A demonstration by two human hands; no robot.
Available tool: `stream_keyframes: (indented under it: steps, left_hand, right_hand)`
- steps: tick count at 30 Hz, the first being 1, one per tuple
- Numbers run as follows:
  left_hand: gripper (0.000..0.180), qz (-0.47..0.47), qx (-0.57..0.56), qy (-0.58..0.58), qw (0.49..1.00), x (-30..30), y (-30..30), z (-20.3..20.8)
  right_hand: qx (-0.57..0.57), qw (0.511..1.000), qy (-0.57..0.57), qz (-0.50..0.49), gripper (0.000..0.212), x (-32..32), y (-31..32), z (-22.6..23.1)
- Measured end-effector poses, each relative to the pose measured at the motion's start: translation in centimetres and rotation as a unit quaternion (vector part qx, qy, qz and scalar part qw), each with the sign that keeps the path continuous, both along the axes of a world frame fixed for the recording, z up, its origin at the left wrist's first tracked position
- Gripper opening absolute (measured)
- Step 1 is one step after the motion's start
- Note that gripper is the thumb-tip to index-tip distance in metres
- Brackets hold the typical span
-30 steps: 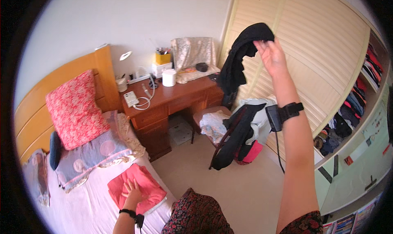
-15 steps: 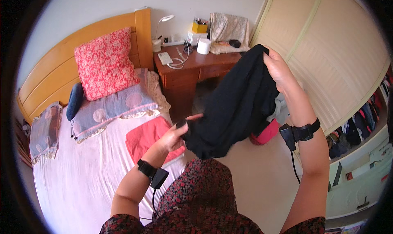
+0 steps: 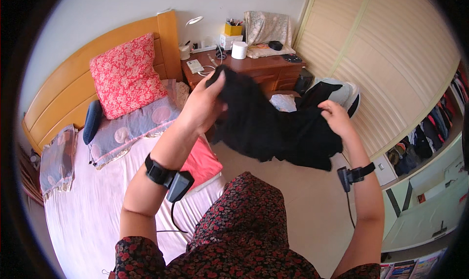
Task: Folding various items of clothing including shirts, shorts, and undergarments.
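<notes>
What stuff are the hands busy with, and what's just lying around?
Busy with: black cloth, in the grip of the left hand and right hand.

Just lying around: red patterned cushion, white cylinder, yellow box, lamp.

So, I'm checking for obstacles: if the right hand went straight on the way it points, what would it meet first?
Beyond the black cloth at the right hand, probably the pile of clothes behind, though depth is hard to judge from this one view.

Below my left fingers (image 3: pixel 218 83), the bed (image 3: pixel 107 196) bore a folded coral cloth (image 3: pixel 205 162); beyond them, the desk (image 3: pixel 259 66) held a white canister (image 3: pixel 239 51).
</notes>
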State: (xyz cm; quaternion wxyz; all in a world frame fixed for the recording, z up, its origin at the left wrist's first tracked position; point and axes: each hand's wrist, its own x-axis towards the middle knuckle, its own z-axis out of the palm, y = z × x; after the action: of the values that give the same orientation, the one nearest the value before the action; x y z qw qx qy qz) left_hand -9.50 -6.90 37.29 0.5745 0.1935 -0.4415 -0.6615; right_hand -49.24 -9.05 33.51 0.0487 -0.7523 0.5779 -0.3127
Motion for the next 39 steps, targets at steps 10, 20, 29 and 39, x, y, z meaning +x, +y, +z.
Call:
stream_keyframes:
  steps: [10,20,29,39]
  left_hand:
    - [0.025,-0.039,-0.095,-0.125,0.987,-9.5,-1.8,5.2]
    - [0.025,0.073,-0.177,-0.024,0.981,-6.0,-2.3,9.7]
    - [0.034,0.222,-0.128,-0.250,0.934,6.3,-6.6,8.2]
    - [0.031,0.089,-0.054,-0.300,0.948,6.5,-9.3,3.5]
  right_hand:
    - [0.219,0.866,-0.391,0.224,0.057,14.8,7.9,-0.4]
    - [0.070,0.987,-0.097,0.109,0.044,12.5,4.9,-7.2]
    - [-0.069,0.934,-0.351,0.001,0.032,1.9,1.9,2.1]
    - [0.044,0.992,-0.065,0.097,0.031,1.4,5.8,5.4]
